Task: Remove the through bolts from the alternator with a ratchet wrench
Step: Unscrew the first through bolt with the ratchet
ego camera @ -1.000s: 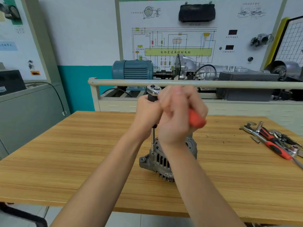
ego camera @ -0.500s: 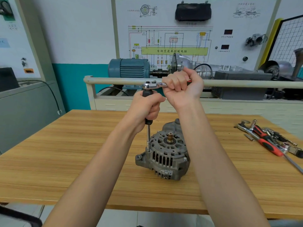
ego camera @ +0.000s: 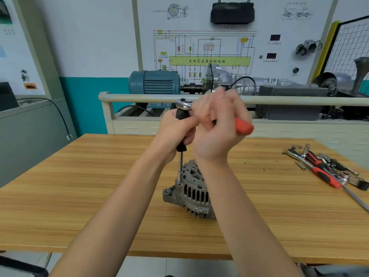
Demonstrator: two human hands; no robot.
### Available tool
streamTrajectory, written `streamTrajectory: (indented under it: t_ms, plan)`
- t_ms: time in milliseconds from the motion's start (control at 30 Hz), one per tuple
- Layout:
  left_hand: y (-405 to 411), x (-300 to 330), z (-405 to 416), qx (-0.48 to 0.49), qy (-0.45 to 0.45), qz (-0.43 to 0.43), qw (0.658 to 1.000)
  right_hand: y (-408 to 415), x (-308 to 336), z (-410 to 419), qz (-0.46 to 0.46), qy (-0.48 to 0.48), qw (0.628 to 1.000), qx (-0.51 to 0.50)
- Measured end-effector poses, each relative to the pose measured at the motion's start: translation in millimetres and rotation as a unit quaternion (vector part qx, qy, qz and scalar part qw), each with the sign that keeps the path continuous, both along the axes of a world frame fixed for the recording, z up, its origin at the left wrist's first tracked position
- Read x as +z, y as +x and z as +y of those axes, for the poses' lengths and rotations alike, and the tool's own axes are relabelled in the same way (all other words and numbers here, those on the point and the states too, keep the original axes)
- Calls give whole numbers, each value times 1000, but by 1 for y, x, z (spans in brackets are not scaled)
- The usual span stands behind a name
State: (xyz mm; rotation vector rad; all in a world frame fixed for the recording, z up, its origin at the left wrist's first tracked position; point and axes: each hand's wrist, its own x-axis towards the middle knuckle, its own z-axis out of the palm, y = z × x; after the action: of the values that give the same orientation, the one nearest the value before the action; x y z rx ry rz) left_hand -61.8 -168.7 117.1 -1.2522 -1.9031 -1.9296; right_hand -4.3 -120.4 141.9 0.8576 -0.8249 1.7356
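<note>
A grey alternator (ego camera: 190, 193) sits on the wooden table (ego camera: 79, 186), partly hidden behind my right forearm. A long extension bar (ego camera: 180, 166) stands upright on a bolt at the alternator's left rim. My left hand (ego camera: 173, 129) grips the bar's black upper part. The chrome ratchet head (ego camera: 183, 103) sits on top of the bar. My right hand (ego camera: 217, 124) grips the ratchet's red handle (ego camera: 243, 126), which points to the right and toward me. The bolt itself is hidden under the socket.
Several loose tools (ego camera: 327, 168), among them a red-handled wrench, lie at the table's right side. Behind the table runs a cream rail (ego camera: 139, 96), with a blue motor (ego camera: 153, 81) and a wiring-diagram board (ego camera: 209, 47) beyond it.
My right hand has swung the ratchet handle from pointing away along the rail back toward me and to the right. My left hand has stayed on the extension bar.
</note>
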Motion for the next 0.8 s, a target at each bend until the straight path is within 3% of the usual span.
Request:
streamTrajectory:
  t_ms: [33, 67, 233, 300, 367, 467, 533, 633, 700, 800]
  plan:
    - [-6, 6, -1, -30, 9, -115, 993, -2, 3, 12, -19, -27, 998, 55]
    - [-9, 10, -4, -50, 28, -148, 987, -2, 9, 22, -49, -54, 988, 133]
    - [-7, 11, -7, -170, 9, -183, 968, -29, 19, 59, -199, -165, 869, 422]
    - [-4, 12, -6, -161, -13, -191, 968, -41, 21, 66, -222, -192, 833, 468]
    - [-6, 12, -3, -130, -7, -201, 971, -44, 21, 66, -226, -207, 830, 466]
    - [-3, 10, 6, -46, 37, -206, 977, -32, 22, 63, -203, -217, 863, 409]
    - [-1, 9, 12, 18, 69, -204, 976, -20, 18, 52, -169, -186, 913, 323]
    - [0, 9, 18, 93, 79, -193, 974, -4, 4, 17, -61, -91, 993, 34]
    - [3, 7, 21, 99, 67, -176, 977, 2, -7, -2, -4, -27, 992, -123]
    - [3, 5, 15, 81, 73, -167, 980, 4, -9, -7, 10, 6, 990, -138]
